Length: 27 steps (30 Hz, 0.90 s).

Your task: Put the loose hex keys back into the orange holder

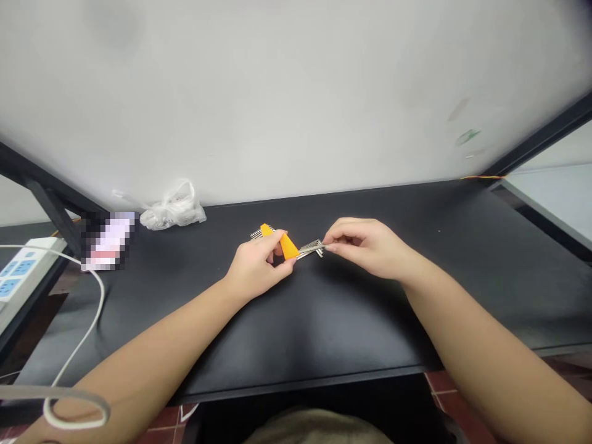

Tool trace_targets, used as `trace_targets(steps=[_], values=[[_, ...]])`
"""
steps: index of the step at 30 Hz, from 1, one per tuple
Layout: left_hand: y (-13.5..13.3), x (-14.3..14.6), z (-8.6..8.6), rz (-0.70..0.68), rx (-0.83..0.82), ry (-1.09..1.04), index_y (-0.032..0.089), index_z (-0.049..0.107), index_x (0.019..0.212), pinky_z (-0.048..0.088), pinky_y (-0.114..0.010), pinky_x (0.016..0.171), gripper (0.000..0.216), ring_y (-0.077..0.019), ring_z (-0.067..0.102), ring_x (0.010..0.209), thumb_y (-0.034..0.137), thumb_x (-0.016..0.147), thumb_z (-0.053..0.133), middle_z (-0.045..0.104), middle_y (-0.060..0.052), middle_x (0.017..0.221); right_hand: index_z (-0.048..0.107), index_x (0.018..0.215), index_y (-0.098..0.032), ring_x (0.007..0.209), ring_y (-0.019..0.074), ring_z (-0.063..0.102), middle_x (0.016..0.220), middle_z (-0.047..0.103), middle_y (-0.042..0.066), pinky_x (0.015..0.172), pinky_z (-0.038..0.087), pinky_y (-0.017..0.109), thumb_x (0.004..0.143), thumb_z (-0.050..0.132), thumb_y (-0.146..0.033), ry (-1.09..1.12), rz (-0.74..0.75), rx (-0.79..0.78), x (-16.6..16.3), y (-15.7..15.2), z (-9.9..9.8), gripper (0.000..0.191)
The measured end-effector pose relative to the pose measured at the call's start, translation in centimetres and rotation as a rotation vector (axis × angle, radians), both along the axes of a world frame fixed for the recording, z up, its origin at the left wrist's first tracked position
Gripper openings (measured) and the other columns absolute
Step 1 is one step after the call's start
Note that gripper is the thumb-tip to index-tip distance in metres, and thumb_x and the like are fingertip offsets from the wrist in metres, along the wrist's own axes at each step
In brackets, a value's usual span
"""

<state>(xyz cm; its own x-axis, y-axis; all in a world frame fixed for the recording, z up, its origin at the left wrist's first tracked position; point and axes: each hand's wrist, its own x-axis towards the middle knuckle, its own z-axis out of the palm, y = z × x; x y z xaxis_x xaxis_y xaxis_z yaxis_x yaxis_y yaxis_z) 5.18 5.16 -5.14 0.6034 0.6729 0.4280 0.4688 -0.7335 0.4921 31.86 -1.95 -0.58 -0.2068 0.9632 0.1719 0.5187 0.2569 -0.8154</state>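
Over the middle of the black table, my left hand point(259, 262) grips an orange hex key holder point(290, 246) between thumb and fingers. Several silver hex keys point(311, 249) pass through the holder, with their bent ends toward the right and short straight ends sticking out at the upper left. My right hand point(363, 243) pinches the end of one hex key on the right side of the holder. Whether that key is still seated in its hole cannot be made out.
The black table point(462, 259) runs back to a pale wall. A clear plastic bag point(173, 209) lies at the back left, beside a blurred-out phone-like object point(110, 240). A white power strip point(25, 271) and a white cable point(100, 296) are at the left.
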Motion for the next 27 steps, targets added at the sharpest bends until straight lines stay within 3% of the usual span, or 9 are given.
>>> trace_targets(steps=[3, 6, 11, 17, 21, 27], values=[[-0.2, 0.1, 0.1, -0.013, 0.04, 0.01, 0.025, 0.062, 0.122, 0.049, -0.024, 0.065, 0.041, -0.01, 0.057, 0.062, 0.035, 0.084, 0.072, 0.069, 0.004, 0.08, 0.073, 0.094, -0.021, 0.071, 0.0154, 0.058, 0.081, 0.066, 0.001, 0.065, 0.046, 0.03, 0.09, 0.07, -0.036, 0.176, 0.001, -0.221, -0.5, 0.1, -0.4, 0.015], [-0.5, 0.2, 0.7, -0.056, 0.012, 0.055, 0.024, 0.063, 0.113, 0.048, -0.024, 0.064, 0.031, -0.0109, 0.059, 0.065, 0.036, 0.085, 0.071, 0.068, 0.004, 0.08, 0.071, 0.098, -0.021, 0.071, 0.0148, 0.058, 0.082, 0.066, 0.001, 0.066, 0.048, 0.03, 0.09, 0.07, -0.035, 0.256, 0.037, -0.286, -2.0, 0.0, -1.2, 0.016], [-0.6, 0.4, 1.2, -0.09, -0.034, 0.081, 0.024, 0.064, 0.096, 0.047, -0.023, 0.063, 0.021, -0.0109, 0.058, 0.064, 0.037, 0.083, 0.073, 0.066, 0.004, 0.075, 0.067, 0.103, -0.022, 0.078, 0.0154, 0.06, 0.095, 0.067, 0.003, 0.072, 0.051, 0.03, 0.091, 0.061, -0.02, 0.139, 0.084, -0.095, -4.0, -0.5, -1.9, 0.013], [-0.3, 0.3, 0.4, -0.05, -0.07, 0.025, 0.025, 0.064, 0.115, 0.046, -0.024, 0.061, 0.035, -0.0102, 0.054, 0.057, 0.039, 0.084, 0.073, 0.065, 0.006, 0.072, 0.069, 0.1, -0.022, 0.082, 0.0186, 0.06, 0.102, 0.065, 0.007, 0.075, 0.05, 0.033, 0.093, 0.058, -0.018, -0.281, 0.016, 0.172, -2.1, 0.2, -2.7, 0.014], [-0.3, 0.2, 0.4, -0.061, -0.105, 0.089, 0.025, 0.063, 0.117, 0.043, -0.023, 0.058, 0.036, -0.0104, 0.054, 0.056, 0.04, 0.085, 0.072, 0.06, 0.007, 0.065, 0.071, 0.104, -0.021, 0.088, 0.0217, 0.059, 0.101, 0.062, 0.008, 0.079, 0.048, 0.035, 0.094, 0.057, -0.018, -0.532, 0.019, 0.174, -1.2, 0.8, -3.6, 0.017], [-0.3, 0.2, 0.7, -0.067, -0.114, 0.121, 0.025, 0.062, 0.114, 0.043, -0.023, 0.058, 0.035, -0.0105, 0.052, 0.056, 0.042, 0.085, 0.071, 0.056, 0.008, 0.062, 0.061, 0.082, -0.02, 0.08, 0.0209, 0.056, 0.088, 0.06, 0.007, 0.072, 0.042, 0.033, 0.086, 0.061, -0.016, -0.716, 0.006, 0.129, -1.9, 0.4, -3.0, 0.006]])
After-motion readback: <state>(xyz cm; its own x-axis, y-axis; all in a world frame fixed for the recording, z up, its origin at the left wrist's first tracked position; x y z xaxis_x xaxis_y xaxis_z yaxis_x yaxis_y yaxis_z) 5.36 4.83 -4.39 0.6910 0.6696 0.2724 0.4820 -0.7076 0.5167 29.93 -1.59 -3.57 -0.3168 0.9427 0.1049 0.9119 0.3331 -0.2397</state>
